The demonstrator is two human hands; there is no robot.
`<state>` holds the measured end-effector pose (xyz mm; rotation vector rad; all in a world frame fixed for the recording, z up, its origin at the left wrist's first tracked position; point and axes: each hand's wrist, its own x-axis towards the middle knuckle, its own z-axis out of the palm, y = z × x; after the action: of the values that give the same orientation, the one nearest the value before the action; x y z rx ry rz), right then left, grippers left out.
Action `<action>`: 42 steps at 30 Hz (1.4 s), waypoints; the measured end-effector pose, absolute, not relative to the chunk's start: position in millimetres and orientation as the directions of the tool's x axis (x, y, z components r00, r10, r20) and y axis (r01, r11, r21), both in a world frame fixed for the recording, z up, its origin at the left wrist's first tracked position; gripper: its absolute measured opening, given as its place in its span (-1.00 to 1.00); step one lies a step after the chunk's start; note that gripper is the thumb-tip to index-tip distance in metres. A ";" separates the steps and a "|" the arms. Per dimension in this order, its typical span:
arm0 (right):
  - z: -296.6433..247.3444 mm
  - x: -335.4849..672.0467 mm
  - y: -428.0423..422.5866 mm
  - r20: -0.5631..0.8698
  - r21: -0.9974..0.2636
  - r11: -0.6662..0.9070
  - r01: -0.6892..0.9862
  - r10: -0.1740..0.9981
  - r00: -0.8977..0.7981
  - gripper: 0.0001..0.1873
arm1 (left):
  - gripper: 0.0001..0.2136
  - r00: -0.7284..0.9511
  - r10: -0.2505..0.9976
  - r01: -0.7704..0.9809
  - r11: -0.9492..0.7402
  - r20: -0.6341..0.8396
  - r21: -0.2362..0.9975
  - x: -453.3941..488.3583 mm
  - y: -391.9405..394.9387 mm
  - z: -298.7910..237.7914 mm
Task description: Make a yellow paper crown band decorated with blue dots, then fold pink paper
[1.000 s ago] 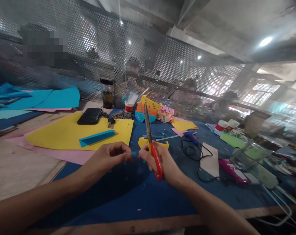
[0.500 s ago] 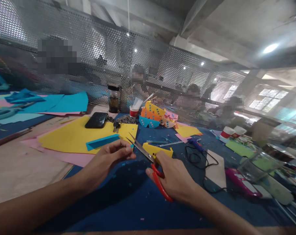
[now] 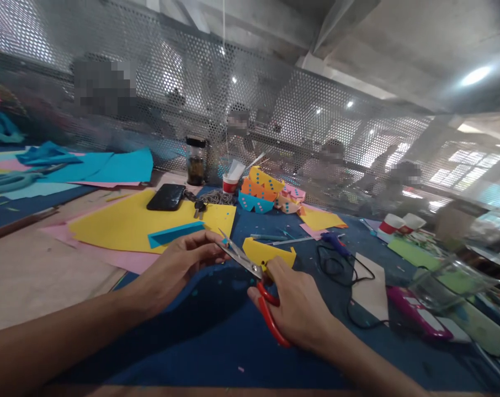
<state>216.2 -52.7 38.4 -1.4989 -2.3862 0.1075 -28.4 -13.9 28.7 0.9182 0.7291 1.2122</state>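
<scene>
My right hand grips red-handled scissors, blades parted and pointing left toward my left hand. My left hand pinches a tiny blue paper scrap at its fingertips, right at the blade tips. Both hands hover over a dark blue sheet covering the table. A small yellow paper shape lies just behind the scissors. A folded blue strip rests on a large yellow sheet behind my left hand.
A black phone, keys, a dark jar and a red cup stand at the back. Colourful paper boats sit by the perforated metal screen. A black cable, a pink device and cups lie to the right.
The scissors swung from upright to pointing left and opened their blades at my left fingertips. My right hand dropped lower and nearer.
</scene>
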 end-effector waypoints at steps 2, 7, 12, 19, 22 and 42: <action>38.1 215.2 -53.5 0.228 -0.229 0.441 0.868 0.891 -0.393 -0.71 | -0.76 0.209 0.978 -0.460 0.094 0.005 0.883 -29.1 -14.2 29.1; 39.6 212.6 -54.3 0.221 -0.216 0.422 0.881 0.900 -0.377 -0.74 | -0.79 0.178 0.984 -0.469 0.084 0.001 0.879 -29.3 -15.3 28.1; 39.3 211.8 -54.4 0.206 -0.204 0.418 0.885 0.903 -0.378 -0.74 | -0.80 0.161 0.987 -0.459 0.078 -0.004 0.885 -26.6 -18.7 32.0; 39.4 211.4 -55.6 0.203 -0.187 0.403 0.896 0.908 -0.366 -0.71 | -0.84 0.169 0.986 -0.437 0.069 0.006 0.897 -26.2 -18.2 31.7; 38.9 211.4 -55.2 0.205 -0.175 0.398 0.901 0.909 -0.362 -0.71 | -0.83 0.177 0.984 -0.440 0.074 0.006 0.895 -27.4 -17.8 30.3; 34.8 209.8 -57.1 0.181 -0.150 0.388 0.909 0.915 -0.361 -0.72 | -0.79 0.171 0.985 -0.363 0.075 -0.013 0.929 -29.3 -20.0 26.9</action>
<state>209.8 -57.1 34.8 -1.6179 -2.4137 0.0349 -29.3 -20.0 26.9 0.9724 0.8345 1.2118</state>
